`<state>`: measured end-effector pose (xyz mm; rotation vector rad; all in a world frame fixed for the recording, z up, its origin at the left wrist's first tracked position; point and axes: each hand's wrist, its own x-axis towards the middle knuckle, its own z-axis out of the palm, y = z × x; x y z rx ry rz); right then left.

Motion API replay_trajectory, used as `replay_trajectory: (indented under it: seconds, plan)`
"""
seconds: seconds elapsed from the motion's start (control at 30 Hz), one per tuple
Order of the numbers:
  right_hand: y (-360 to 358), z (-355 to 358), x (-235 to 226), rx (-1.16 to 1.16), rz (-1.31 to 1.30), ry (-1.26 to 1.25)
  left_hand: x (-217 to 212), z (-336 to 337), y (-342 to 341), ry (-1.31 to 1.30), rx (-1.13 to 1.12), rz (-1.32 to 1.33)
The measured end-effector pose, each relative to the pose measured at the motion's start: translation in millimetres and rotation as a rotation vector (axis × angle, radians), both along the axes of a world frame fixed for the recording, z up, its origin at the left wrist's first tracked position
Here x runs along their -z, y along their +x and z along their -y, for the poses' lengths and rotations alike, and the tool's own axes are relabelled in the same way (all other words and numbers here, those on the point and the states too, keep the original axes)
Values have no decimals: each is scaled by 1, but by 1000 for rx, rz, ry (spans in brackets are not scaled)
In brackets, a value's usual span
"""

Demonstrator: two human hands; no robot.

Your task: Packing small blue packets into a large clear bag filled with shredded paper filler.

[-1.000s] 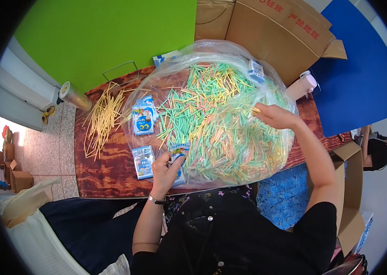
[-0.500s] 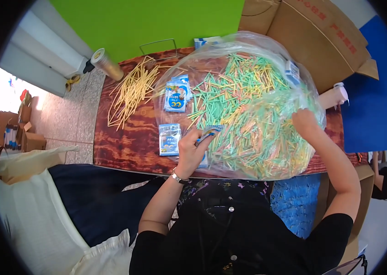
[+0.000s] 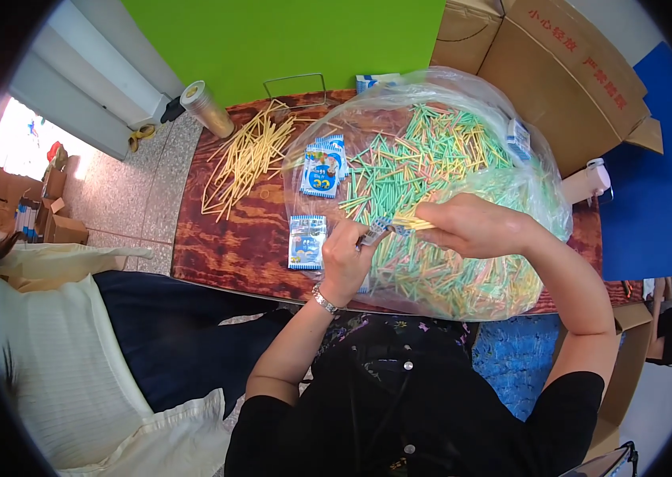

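Observation:
A big clear plastic bag (image 3: 527, 171) lies open on a dark wooden table (image 3: 225, 246), full of thin green, yellow and orange sticks (image 3: 431, 159). My left hand (image 3: 345, 256) holds a small blue packet (image 3: 376, 231) by its end, above the pile's near edge. My right hand (image 3: 475, 226) pinches a few yellow sticks (image 3: 411, 221) whose tips point at that packet. Two more blue-and-white packets lie flat, one on the bag (image 3: 322, 168) and one on the table (image 3: 306, 242).
A loose heap of yellow sticks (image 3: 247, 159) lies at the table's left, beside a tape roll (image 3: 206, 107). Cardboard boxes (image 3: 567, 71) stand behind the bag against a green wall. A person in cream and dark clothes (image 3: 89, 342) sits at my left. Another person is at the far right edge.
My right hand came back from the far side of the pile toward my left hand, now holding yellow sticks. The left hand kept its packet and lifted slightly.

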<state>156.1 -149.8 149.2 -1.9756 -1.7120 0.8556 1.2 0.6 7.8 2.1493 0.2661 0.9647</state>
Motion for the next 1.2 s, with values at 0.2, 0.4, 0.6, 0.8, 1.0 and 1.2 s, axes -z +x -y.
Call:
replay_trajectory:
  seconds: [0.2, 0.4, 0.6, 0.8, 1.0, 1.2]
  plan:
    - [5, -10, 7, -74, 127, -51, 0, -2, -3, -2, 19, 11]
    - [12, -15, 6, -92, 212, -105, 11, -6, -4, -70, 112, 56]
    - [7, -16, 2, -82, 248, -71, 9, -4, -6, -116, 83, 43]
    - [-3, -17, -18, -36, 327, -123, 7, -3, -9, -166, 29, -29]
    - [24, 15, 13, -130, 120, 61, 18, -10, -10, -340, 14, -44]
    - [52, 67, 110, 201, 1067, -551, 13, -12, -13, -279, 5, -90]
